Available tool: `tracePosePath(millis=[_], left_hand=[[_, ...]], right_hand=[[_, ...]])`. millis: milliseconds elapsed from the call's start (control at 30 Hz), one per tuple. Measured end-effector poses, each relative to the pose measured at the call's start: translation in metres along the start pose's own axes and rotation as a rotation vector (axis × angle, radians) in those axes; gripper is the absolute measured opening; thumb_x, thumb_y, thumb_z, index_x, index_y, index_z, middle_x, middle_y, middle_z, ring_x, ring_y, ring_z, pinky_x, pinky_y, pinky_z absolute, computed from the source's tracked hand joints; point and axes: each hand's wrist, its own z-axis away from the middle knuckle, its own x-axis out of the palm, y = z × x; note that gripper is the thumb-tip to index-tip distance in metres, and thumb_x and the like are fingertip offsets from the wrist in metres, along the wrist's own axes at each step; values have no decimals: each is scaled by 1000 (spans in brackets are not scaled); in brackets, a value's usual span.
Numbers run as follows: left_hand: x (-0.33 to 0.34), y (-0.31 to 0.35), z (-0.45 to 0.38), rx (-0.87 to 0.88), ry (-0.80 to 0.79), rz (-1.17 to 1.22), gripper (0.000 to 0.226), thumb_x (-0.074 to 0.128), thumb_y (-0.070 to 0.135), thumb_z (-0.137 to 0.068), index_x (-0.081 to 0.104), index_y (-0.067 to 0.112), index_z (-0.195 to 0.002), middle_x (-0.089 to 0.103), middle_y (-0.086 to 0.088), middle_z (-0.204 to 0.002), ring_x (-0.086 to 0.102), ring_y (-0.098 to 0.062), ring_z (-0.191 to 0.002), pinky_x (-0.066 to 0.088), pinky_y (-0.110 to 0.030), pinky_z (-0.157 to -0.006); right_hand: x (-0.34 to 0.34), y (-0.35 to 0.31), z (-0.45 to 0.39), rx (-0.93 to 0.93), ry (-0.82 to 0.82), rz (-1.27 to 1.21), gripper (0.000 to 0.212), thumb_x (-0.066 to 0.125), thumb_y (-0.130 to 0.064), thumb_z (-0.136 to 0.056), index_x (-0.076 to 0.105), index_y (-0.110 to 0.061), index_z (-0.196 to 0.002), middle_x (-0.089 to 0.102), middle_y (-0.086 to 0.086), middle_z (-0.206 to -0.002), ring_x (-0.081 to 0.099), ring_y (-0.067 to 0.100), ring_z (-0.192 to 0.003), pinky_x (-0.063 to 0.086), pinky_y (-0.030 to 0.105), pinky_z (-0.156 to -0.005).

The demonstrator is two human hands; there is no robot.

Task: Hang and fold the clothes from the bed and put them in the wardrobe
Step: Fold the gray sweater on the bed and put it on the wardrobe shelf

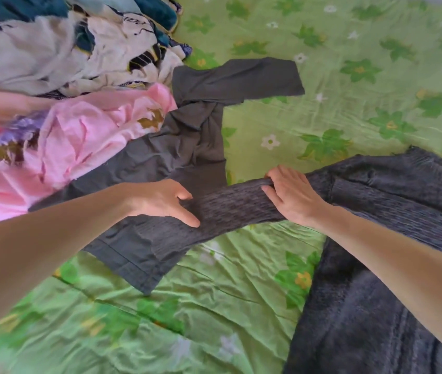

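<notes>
A dark knitted sweater (376,238) lies at the right of the green floral bed (349,90), its sleeve (230,206) stretched left. The right hand (290,195) grips the sleeve; the left hand (160,202) presses it with straight fingers, beside grey trousers (187,147) and piled clothes (60,76).

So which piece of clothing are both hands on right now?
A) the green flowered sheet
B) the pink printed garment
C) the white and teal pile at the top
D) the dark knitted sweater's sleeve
D: the right hand grips the dark knitted sweater's sleeve and the left hand rests on its other end; the pink garment lies untouched.
</notes>
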Motion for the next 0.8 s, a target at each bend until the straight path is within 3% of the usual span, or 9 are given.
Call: tracePosePath(millis=[133, 200, 267, 300, 467, 600, 700, 800], left_hand=[[-7, -25, 14, -82, 39, 64, 42, 91, 41, -79, 79, 23, -115, 78, 5, -113, 70, -20, -112, 52, -42, -107], [-9, -38, 18, -106, 45, 141, 25, 88, 30, -83, 82, 22, -106, 80, 1, -107, 73, -24, -108, 57, -38, -94], [-10, -45, 22, -117, 19, 241, 10, 83, 20, -89, 85, 26, -97, 82, 3, -100, 77, -16, -98, 61, -28, -71], [-10, -46, 23, -116, 15, 294, 12, 81, 18, -91, 85, 26, -98, 82, 3, -100, 78, -13, -96, 61, -25, -68], [-7, -31, 18, -116, 94, 589, 16, 77, 13, -94, 81, 13, -109, 82, -6, -104, 78, -21, -99, 64, -36, -80], [3, 5, 4, -62, 123, 780, 13, 73, 8, -95, 78, 11, -107, 78, -2, -92, 76, -10, -82, 62, -26, -69], [14, 39, -7, 1, 147, 900, 17, 67, 7, -99, 76, 6, -113, 79, -9, -100, 77, -16, -88, 64, -30, -76], [26, 76, -17, 49, 164, 916, 27, 63, 19, -101, 75, 5, -121, 79, -11, -113, 76, -24, -100, 60, -37, -92]], right_hand=[[5, -7, -3, 40, -42, 21, 36, 41, -41, -110, 49, -11, -127, 46, 4, -115, 50, 29, -111, 37, 41, -101], [9, -15, -1, 45, -27, -4, 40, 45, -42, -109, 50, -13, -135, 50, 8, -126, 50, 31, -119, 37, 41, -105], [14, -26, 4, 7, 17, -18, 46, 46, -43, -108, 47, -15, -144, 50, 10, -135, 49, 33, -125, 37, 43, -108], [17, -32, 6, -25, 49, -19, 48, 46, -43, -108, 46, -15, -147, 50, 9, -137, 49, 33, -126, 39, 44, -109], [28, -65, 20, -232, 248, -114, 42, 55, -30, -103, 51, -11, -141, 56, 8, -127, 57, 28, -112, 50, 45, -93], [31, -84, 30, -334, 173, -269, 73, 69, -47, -91, 38, -16, -150, 57, 2, -127, 57, 16, -109, 50, 36, -94], [33, -93, 40, -195, 192, -510, 89, 79, -51, -85, 33, -17, -153, 61, -1, -131, 62, 10, -108, 50, 21, -93], [24, -85, 49, 32, 347, -835, 58, 78, -33, -91, 51, -16, -139, 72, -3, -112, 71, 10, -96, 60, 36, -84]])
